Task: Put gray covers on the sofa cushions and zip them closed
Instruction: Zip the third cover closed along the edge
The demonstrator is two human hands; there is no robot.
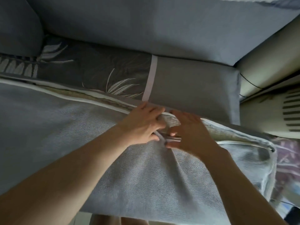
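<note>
A long sofa cushion in a gray cover lies across the foreground in the head view. Along its far edge the cover's opening gapes, with white zipper tape and beige filling showing. My left hand grips a bunched fold of the gray cover at that edge, thumb underneath. My right hand sits just right of it, thumb and forefinger pinching the cover's edge at the zipper line, other fingers spread over the opening. Whether a zipper pull is in the pinch is hidden.
Behind the cushion lies a seat cushion in dark leaf-print and plain gray fabric with a white strap. Gray back cushions stand beyond. A cream sofa arm is at right. A patterned rug shows lower right.
</note>
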